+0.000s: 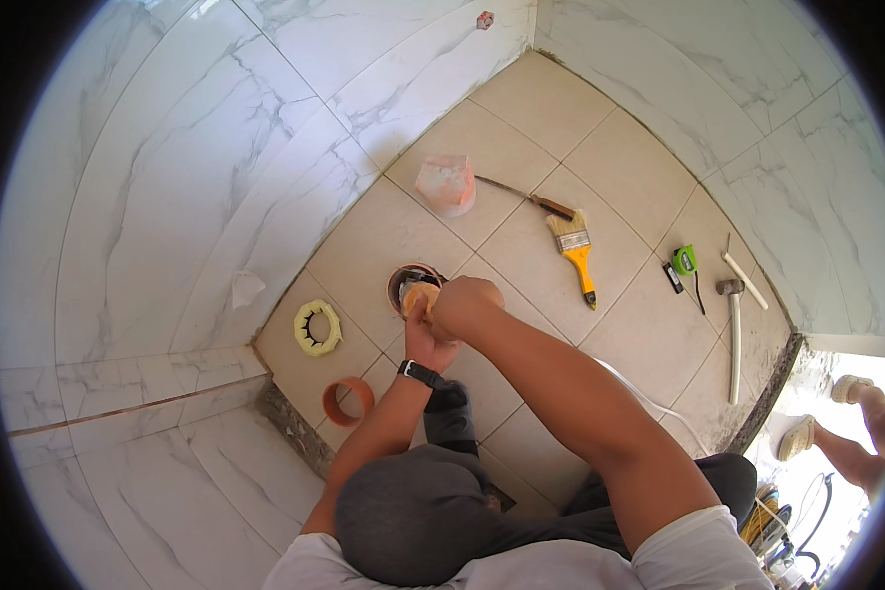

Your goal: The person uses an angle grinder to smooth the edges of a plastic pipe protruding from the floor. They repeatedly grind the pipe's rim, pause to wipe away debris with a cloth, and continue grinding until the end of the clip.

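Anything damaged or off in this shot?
Yes: a small, irregular white patch on the grey-veined white tile wall at left breaks the pattern; can't tell if it's paper or damage. The rough grey strip along the lower-left edge of the beige tile floor looks unfinished.

- From where I stand, I see a white shirt [541, 570], plain and lightly creased.
- Its right sleeve [698, 551] is short and loose, with a straight hem; its left sleeve [300, 560] is white too.
- Below the sleeves both forearms are bare, and so are the left hand [425, 341] and the right hand [470, 307].
- A black watch [421, 374] circles the left wrist; its band is dark, with a small pale glint like a buckle.
- The trousers [403, 511] are dark grey, smooth and rounded over the left knee, nearly black at the right.
- Lower down shows a dark shape [450, 413], grey and black, shoe or trouser leg, I can't tell.
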A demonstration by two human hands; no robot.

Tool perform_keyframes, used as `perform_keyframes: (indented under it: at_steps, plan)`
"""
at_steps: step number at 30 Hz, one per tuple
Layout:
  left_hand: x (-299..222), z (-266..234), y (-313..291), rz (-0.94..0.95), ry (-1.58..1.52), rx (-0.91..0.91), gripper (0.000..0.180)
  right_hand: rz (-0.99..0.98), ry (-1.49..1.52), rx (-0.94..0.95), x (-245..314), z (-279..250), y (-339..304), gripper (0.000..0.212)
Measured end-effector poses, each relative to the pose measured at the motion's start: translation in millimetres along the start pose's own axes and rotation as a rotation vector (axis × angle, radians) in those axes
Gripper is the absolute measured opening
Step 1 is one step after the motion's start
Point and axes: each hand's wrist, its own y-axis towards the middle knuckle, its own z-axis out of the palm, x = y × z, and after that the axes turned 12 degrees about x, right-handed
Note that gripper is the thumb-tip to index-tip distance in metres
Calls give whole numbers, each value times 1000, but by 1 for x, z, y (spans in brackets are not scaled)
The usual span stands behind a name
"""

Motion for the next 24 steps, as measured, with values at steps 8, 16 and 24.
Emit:
perform_keyframes:
  at_steps: [8,16,24]
  plan:
    - [21,9,-60,-77,186,75,38,-149,173,-271,-49,92,-39,53]
    - [18,-27,-114,-24,357,-104,31,-253,407,-280,-36,193,-10,55]
    - [-27,-32,-133,6,615,-291,27,-399,738,-345,23,231,-4,58]
